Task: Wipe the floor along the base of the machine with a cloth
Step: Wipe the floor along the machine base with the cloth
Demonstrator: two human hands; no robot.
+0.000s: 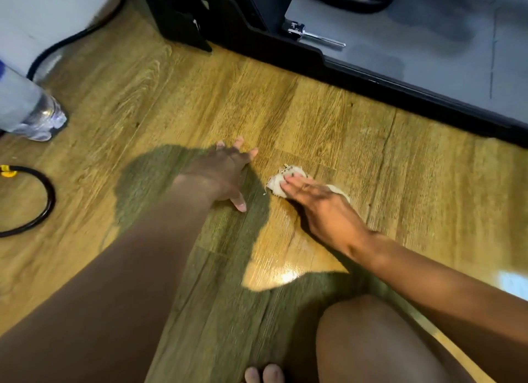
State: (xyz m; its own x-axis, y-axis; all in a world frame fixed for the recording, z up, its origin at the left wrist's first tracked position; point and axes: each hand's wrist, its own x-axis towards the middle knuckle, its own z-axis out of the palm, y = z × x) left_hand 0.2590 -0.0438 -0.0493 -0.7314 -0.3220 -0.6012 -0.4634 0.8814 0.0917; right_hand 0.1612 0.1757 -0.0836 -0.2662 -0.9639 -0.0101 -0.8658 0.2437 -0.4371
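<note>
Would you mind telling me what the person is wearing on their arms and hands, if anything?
Nothing that shows. The left hand and right hand are gloveless, and the left forearm and right forearm are bare to the frame's edge, with no sleeve in view. I see no watch, bracelet or ring, though blur could hide something small.

The cloth (276,182) is a small, off-white, crumpled rag with frayed edges. It lies on the floor (177,97) near the middle of the scene, mostly covered by the right hand (320,204) pressing on it. The floor is glossy, yellow-brown wood-grain planking. The machine (368,75) has a black base edge that runs diagonally from far centre toward the right, apart from the cloth.
</note>
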